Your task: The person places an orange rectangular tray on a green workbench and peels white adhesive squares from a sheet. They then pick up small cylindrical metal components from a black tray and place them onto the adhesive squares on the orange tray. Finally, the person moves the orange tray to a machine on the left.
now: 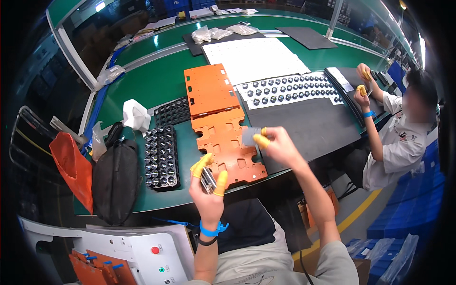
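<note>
My left hand [208,197], with yellow finger cots and a blue wrist strap, is closed around a small dark, shiny metallic part [207,181]. It is over the near edge of an orange fixture plate [229,159] with cutouts. Between the fingers of my right hand [281,148], also in yellow cots, is a thin translucent grey piece [250,137], smeared by motion, above the plate's right side. An orange hinged panel [213,90] lies at the plate's far end. Left of the plate sits a black tray [177,166] of round, shiny-topped parts.
A second black tray [172,111] lies behind the first. White sheets [289,90] carry rows of black round parts, beside a black mat [299,130]. Bags [116,183] stand at the table's left. A co-worker [396,137] sits at the right, hands raised.
</note>
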The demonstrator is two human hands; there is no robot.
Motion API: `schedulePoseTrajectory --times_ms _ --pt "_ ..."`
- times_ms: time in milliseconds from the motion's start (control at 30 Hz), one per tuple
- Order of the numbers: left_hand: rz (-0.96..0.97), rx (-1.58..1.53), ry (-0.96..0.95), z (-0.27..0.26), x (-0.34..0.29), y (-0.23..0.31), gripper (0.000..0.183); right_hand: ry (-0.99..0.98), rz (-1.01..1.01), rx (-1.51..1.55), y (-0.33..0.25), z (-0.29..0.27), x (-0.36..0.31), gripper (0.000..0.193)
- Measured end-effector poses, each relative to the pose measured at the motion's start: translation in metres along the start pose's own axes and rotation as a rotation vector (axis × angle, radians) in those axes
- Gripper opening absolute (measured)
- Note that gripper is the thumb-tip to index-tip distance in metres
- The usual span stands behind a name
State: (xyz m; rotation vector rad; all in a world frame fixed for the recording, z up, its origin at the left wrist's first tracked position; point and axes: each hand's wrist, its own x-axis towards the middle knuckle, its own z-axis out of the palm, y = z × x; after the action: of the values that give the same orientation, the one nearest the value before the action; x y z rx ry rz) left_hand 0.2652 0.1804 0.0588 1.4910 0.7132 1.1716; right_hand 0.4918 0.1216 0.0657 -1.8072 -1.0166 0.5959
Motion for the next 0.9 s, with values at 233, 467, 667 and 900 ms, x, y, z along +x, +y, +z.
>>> schedulePoseTrajectory --times_ms 233,467,667,900 --pt "-0.389 -0.477 -0.048 0.01 0.008 -0.026 0.04 -0.173 0.08 -0.25 0.015 -0.013 0.078 0.035" --pt "-0.304 -0.323 -0.127 0.006 0.004 -0.035 0.045 -0.533 0.275 -0.222 0.016 -0.013 0.121 0.03" --pt "-0.289 -0.381 -0.116 0.009 0.002 -0.031 0.043 -0.6 0.345 -0.213 0.024 -0.015 0.141 0.021" --pt "-0.428 -0.621 -0.056 -0.001 0.001 -0.04 0.043 -0.555 0.338 -0.331 0.011 -0.008 0.134 0.018"
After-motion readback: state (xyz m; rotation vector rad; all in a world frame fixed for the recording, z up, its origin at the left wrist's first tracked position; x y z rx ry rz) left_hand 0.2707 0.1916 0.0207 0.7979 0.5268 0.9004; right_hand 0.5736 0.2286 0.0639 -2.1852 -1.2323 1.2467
